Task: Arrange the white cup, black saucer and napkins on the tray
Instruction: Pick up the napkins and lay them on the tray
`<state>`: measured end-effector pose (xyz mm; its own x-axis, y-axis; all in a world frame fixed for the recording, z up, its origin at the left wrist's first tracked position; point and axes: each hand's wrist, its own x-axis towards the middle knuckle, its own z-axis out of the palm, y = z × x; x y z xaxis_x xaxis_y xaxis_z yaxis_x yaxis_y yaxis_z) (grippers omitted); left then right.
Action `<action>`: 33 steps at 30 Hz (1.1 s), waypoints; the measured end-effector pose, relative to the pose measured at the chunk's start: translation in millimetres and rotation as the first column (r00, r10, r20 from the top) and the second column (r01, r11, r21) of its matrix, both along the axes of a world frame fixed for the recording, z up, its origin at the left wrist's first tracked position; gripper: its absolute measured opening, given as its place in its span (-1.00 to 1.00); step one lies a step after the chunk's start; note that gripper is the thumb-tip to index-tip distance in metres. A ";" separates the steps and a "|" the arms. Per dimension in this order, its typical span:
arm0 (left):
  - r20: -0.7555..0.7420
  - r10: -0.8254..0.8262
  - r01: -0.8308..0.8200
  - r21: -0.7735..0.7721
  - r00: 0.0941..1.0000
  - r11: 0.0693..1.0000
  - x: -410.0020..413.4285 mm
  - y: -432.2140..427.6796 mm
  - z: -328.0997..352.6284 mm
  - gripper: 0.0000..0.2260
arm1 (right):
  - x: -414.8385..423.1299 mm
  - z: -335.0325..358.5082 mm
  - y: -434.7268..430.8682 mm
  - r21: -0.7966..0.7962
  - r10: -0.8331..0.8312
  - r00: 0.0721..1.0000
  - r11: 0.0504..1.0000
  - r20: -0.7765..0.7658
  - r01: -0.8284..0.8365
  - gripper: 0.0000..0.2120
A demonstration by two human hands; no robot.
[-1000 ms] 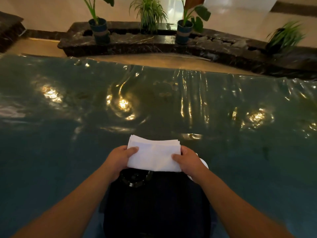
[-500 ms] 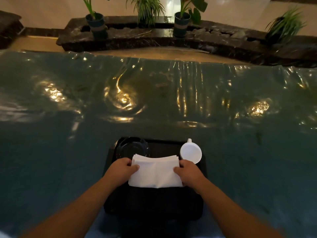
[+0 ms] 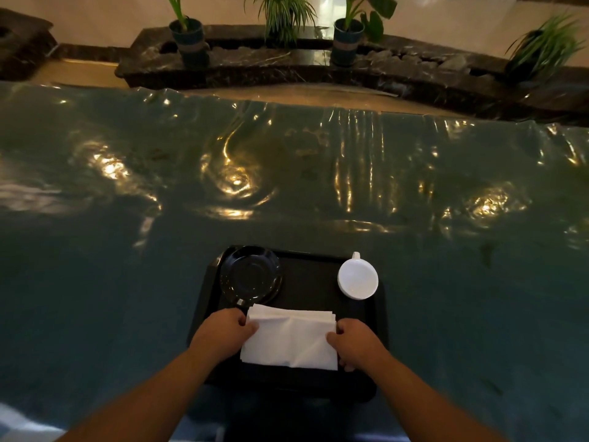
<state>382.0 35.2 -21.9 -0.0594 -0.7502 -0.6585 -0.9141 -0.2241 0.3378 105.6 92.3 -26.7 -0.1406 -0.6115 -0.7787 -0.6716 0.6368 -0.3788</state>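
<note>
A black tray [image 3: 310,269] lies on the table close to me. At its far left corner rests the black saucer [image 3: 250,273]. At the far right corner stands the white cup [image 3: 358,278], its handle pointing away from me. A stack of white napkins [image 3: 290,341] sits over the near middle of the tray. My left hand [image 3: 223,331] grips the stack's left edge and my right hand [image 3: 357,344] grips its right edge, thumbs on top.
The table [image 3: 127,250] wears a dark teal cloth under shiny, wrinkled plastic that reflects lights. Beyond its far edge runs a dark marble planter ledge [image 3: 287,65] with potted plants [image 3: 188,36].
Both hands have brought the napkin stack toward me and down over the near part of the tray. The saucer and cup, hidden behind the stack before, now show at the far corners.
</note>
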 end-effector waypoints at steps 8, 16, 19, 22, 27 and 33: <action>0.021 -0.029 0.029 0.003 0.999 1.000 14.5 -1.0 0.5 -0.83 | 9.2 -1.1 0.9 -0.080 0.183 0.957 0.975 -0.224 -0.205 -0.72; 0.042 -0.066 0.071 -0.162 0.997 0.984 17.1 -17.1 2.8 -0.77 | 41.6 13.3 -23.7 -0.295 0.310 0.915 0.876 -0.259 -0.381 -0.81; 0.028 -0.128 0.131 -0.290 0.991 0.948 11.7 -26.4 1.5 -0.79 | 61.2 14.6 -36.9 -0.406 0.419 0.870 0.770 -0.260 -0.492 -0.70; 0.049 -0.204 0.205 -0.439 0.978 0.875 10.6 -34.3 -2.9 -0.78 | 79.9 10.8 -52.0 -0.455 0.517 0.800 0.659 -0.304 -0.599 -0.52; 0.225 -0.369 0.428 -0.351 0.902 0.832 11.7 -48.8 -11.3 -0.46 | 100.6 5.6 -76.4 -0.342 0.632 0.700 0.611 -0.333 -0.714 -0.42; 0.301 -0.454 0.525 -0.225 0.839 0.821 14.3 -64.1 -17.7 -0.40 | 109.6 -9.7 -91.4 -0.253 0.695 0.623 0.570 -0.358 -0.781 -0.40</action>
<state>396.3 -28.9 -39.6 -0.3484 -0.8173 -0.4589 -0.9333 0.3481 0.0886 215.2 1.0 -36.4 0.3686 -0.7870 -0.4947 -0.9268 -0.2695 -0.2616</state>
